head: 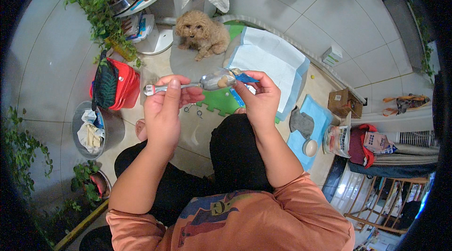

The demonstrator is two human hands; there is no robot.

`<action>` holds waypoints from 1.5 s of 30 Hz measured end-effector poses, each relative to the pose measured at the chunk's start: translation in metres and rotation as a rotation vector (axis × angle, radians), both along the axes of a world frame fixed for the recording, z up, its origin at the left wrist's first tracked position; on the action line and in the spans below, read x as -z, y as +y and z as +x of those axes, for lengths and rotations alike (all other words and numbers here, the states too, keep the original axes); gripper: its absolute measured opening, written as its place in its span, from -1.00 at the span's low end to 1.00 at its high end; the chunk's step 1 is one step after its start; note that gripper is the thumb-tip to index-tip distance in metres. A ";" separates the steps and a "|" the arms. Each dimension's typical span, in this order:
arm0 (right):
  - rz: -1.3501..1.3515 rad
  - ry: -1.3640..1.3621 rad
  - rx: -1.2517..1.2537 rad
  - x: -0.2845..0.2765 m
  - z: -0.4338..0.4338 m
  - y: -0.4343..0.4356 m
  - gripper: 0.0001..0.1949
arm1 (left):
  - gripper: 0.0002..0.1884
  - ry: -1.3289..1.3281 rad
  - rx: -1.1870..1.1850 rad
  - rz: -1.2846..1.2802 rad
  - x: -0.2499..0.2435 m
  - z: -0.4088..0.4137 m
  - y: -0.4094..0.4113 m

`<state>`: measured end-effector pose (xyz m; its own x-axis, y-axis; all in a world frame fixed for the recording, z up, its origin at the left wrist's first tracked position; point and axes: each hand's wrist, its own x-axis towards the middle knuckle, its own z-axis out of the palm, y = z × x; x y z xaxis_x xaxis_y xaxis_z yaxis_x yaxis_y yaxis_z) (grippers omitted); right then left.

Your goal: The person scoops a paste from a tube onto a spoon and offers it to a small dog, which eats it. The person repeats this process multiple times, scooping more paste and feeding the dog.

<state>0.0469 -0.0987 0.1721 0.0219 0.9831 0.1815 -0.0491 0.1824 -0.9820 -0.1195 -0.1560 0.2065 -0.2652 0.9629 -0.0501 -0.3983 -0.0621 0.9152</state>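
Observation:
My left hand (164,104) grips the handle of a metal spoon (210,81), thumb on top. Some beige paste (222,81) lies in the spoon's bowl. My right hand (263,97) pinches a small blue sachet (246,77), its end at the bowl's rim with beige matter showing there. Whether the sachet touches the spoon I cannot tell. Beyond my hands a curly-haired tan dog (203,34) sits on a grey mat (182,64), facing me.
A white-and-blue absorbent pad (268,53) covers part of the green foam mat (215,99). Scissors (193,110) lie below my hands. At left stand a red container (129,83) and a waste bin (116,127); at right, a bowl (310,148) rests on a blue pad (314,110).

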 end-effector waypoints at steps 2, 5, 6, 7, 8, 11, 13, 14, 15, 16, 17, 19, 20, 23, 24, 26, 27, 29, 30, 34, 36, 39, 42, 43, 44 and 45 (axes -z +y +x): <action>0.018 -0.024 0.007 0.000 0.000 0.000 -0.80 | -0.72 0.014 -0.005 0.006 0.001 0.000 0.000; 0.051 -0.084 0.016 -0.002 0.000 -0.002 -0.79 | -0.72 0.020 -0.009 0.018 0.001 0.000 0.000; 0.058 -0.117 0.016 -0.002 0.001 -0.002 -0.79 | -0.72 0.023 -0.010 0.022 0.001 0.000 0.000; 0.070 -0.150 0.015 -0.003 0.001 -0.003 -0.78 | -0.72 0.022 -0.013 0.027 0.001 0.000 0.000; 0.074 -0.173 0.025 -0.003 0.001 -0.003 -0.78 | -0.72 0.021 -0.015 0.033 0.001 0.000 0.000; 0.104 -0.213 0.057 -0.003 0.000 -0.003 -0.80 | -0.72 0.033 -0.019 0.033 0.001 -0.001 0.000; 0.133 -0.199 0.088 -0.003 -0.002 -0.003 -0.82 | -0.73 0.036 -0.020 0.032 0.001 -0.001 -0.001; 0.140 -0.200 0.088 -0.003 -0.002 -0.003 -0.82 | -0.73 0.034 -0.020 0.033 0.001 -0.002 0.000; 0.147 -0.202 0.087 -0.002 -0.002 -0.003 -0.82 | -0.73 0.016 -0.020 0.032 0.001 -0.002 0.000; 0.154 -0.203 0.087 -0.002 -0.002 -0.003 -0.82 | -0.73 0.030 -0.023 0.034 0.001 -0.002 0.000; 0.154 -0.218 0.076 -0.002 -0.002 -0.003 -0.81 | -0.73 0.028 -0.025 0.033 0.001 -0.002 0.000; 0.158 -0.252 0.054 -0.002 -0.001 -0.004 -0.80 | -0.73 0.000 -0.038 0.029 0.000 -0.002 0.000; 0.139 -0.237 0.046 -0.002 -0.001 -0.004 -0.80 | -0.73 -0.026 -0.048 0.025 -0.001 -0.003 -0.001; 0.110 -0.199 0.030 -0.002 0.000 -0.003 -0.80 | -0.72 -0.059 -0.092 0.040 -0.004 -0.009 0.001; 0.110 -0.181 0.025 -0.002 0.000 -0.002 -0.79 | -0.71 -0.075 -0.106 0.063 -0.005 -0.012 0.001; 0.096 -0.151 0.022 -0.002 0.000 -0.002 -0.79 | -0.71 -0.067 -0.135 0.065 -0.006 -0.017 0.003; 0.084 -0.138 0.022 -0.002 0.000 -0.002 -0.79 | -0.71 -0.069 -0.148 0.072 -0.006 -0.019 0.004; 0.068 -0.107 0.019 -0.002 0.000 -0.002 -0.80 | -0.71 -0.061 -0.156 0.076 -0.006 -0.020 0.004; 0.066 -0.089 0.015 -0.002 0.000 -0.002 -0.80 | -0.71 -0.060 -0.155 0.081 -0.006 -0.020 0.004; 0.238 -0.081 0.011 -0.001 -0.001 0.002 -0.81 | -0.71 -0.041 -0.166 0.082 -0.006 -0.022 0.003; 0.297 -0.092 0.007 -0.001 0.001 0.003 -0.81 | -0.71 -0.043 -0.164 0.089 -0.006 -0.023 0.003; 0.324 -0.114 0.018 -0.001 0.003 0.003 -0.80 | -0.71 -0.045 -0.164 0.095 -0.006 -0.023 0.003; 0.312 -0.119 0.020 0.000 0.004 0.002 -0.80 | -0.72 -0.055 -0.159 0.093 -0.006 -0.022 0.002; 0.306 -0.117 0.017 0.001 0.004 0.003 -0.80 | -0.72 -0.065 -0.159 0.092 -0.006 -0.022 0.002; 0.312 -0.127 0.008 0.001 0.005 0.003 -0.79 | -0.72 -0.059 -0.156 0.093 -0.006 -0.022 0.002; 0.318 -0.136 0.000 0.002 0.005 0.003 -0.77 | -0.72 -0.057 -0.155 0.095 -0.006 -0.022 0.002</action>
<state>0.0523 -0.0962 0.1705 -0.0241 0.8768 0.4802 0.0783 0.4805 -0.8735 -0.1418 -0.1538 0.2128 -0.4104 0.9117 0.0200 -0.4283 -0.2121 0.8784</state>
